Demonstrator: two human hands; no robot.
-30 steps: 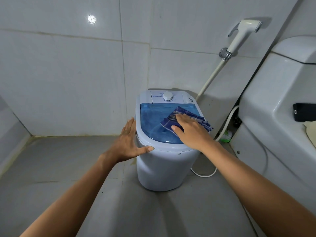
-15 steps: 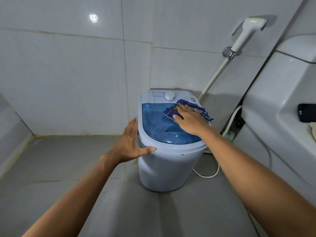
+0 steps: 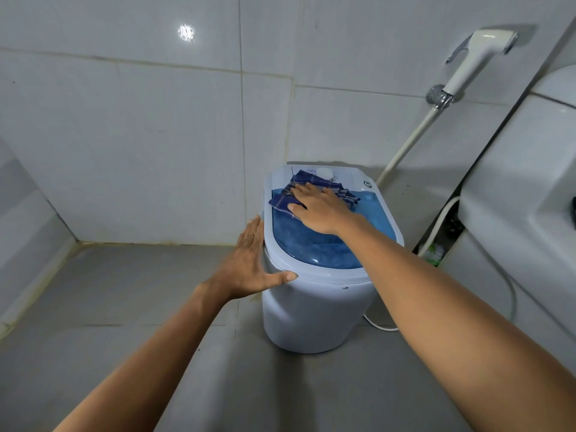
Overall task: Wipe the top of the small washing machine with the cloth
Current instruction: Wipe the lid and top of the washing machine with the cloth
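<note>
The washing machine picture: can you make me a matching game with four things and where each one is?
Things:
1. cloth
2. left hand
3. sprayer
4. dial

Places:
A. hanging on the wall
B. under the right hand, on the lid
C. at the back of the machine's top, beside the cloth
D. flat against the machine's side

Pairs: 1-B, 2-D, 3-A, 4-C
</note>
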